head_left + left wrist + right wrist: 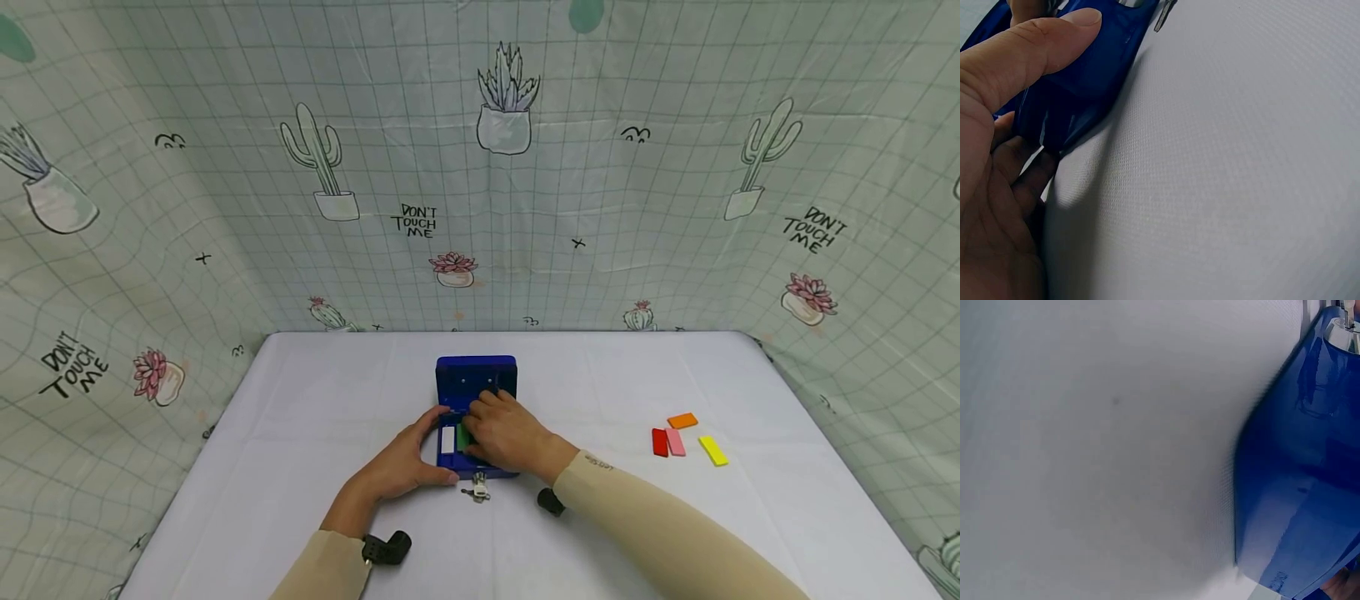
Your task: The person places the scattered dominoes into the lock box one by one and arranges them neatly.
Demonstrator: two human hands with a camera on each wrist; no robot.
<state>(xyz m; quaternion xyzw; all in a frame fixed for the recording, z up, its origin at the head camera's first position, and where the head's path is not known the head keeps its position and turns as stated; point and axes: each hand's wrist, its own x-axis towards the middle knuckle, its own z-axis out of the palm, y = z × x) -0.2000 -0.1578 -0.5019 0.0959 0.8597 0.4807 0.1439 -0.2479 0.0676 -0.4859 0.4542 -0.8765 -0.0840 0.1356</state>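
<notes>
A blue cash box (476, 364) stands on the table with its lid raised at the back. My left hand (401, 458) grips the box's left side, thumb at the front corner and fingers along the side; the left wrist view shows the thumb (1041, 53) on the blue wall. Over the box's inside, my right hand (506, 429) has curled fingers and thumb around a green block (462, 437), partly hidden by the hand. Left of it in the box lies a white block (447, 439). Keys (477, 489) hang from the front lock.
On the right of the white-covered table (592, 542) lie an orange block (682, 421), a red block (659, 442), a pink block (676, 442) and a yellow block (713, 451). A patterned curtain (570, 192) surrounds the table's back and sides.
</notes>
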